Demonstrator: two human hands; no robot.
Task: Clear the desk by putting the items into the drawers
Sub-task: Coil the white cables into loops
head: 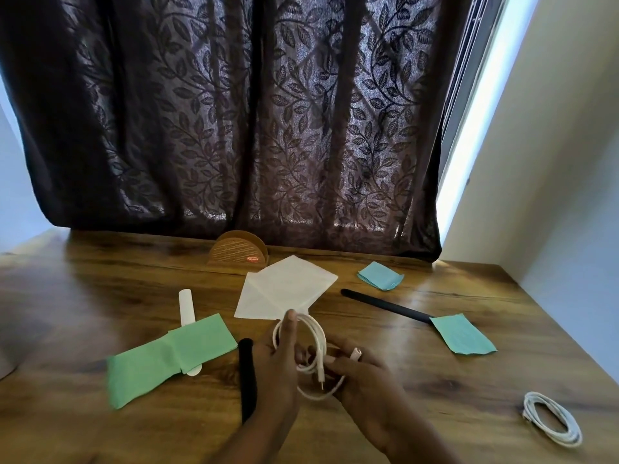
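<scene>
Behind the wood-grain desk (435, 380) hangs a dark leaf-patterned curtain (234, 128); the white coiled charging cable (316, 343) stands upright between both hands, above the near edge; left hand (278, 363) grips its left side; right hand (368, 386) fingers (341, 366) pinch the lower strand; no drawer shows.

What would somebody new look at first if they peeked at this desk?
Probably the hands at the front middle: the left hand and right hand hold a looped white charging cable just above the brown wooden desk. Behind them, a big dark curtain with a leaf pattern fills the whole top of the view. The bright green folded paper sheet lying at the front left also pops out.
</scene>
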